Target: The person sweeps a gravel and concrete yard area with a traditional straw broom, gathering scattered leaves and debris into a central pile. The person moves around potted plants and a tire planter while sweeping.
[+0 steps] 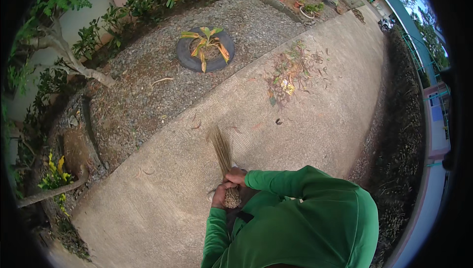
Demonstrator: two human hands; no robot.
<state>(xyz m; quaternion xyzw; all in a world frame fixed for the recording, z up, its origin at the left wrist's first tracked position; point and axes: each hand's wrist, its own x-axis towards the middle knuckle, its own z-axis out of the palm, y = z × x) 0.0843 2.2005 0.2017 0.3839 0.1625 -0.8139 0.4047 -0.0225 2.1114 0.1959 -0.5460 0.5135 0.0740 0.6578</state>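
A stick broom (221, 146) made of thin bundled ribs is held in both hands, close in front of the body. My left hand (219, 196) wraps the bundle near its thick butt end, whose cut tips show beside the palm. Just above it, touching it, my right hand (236, 176) grips the same bundle. The bristles fan out away from me over the concrete path (166, 209). Farther ahead on the path lies a heap of dry leaves (295, 63) with a shiny yellow wrapper (287, 87) on it. A small dark scrap (278, 122) lies between broom and heap.
Left of the path, a gravel bed (136, 83) holds a tire planter (184, 52) and a leaning tree trunk (79, 63). Potted plants (308, 11) stand farther along. A dark clipped hedge (395, 150) borders the right side. Loose leaves (236, 130) are scattered near the bristles.
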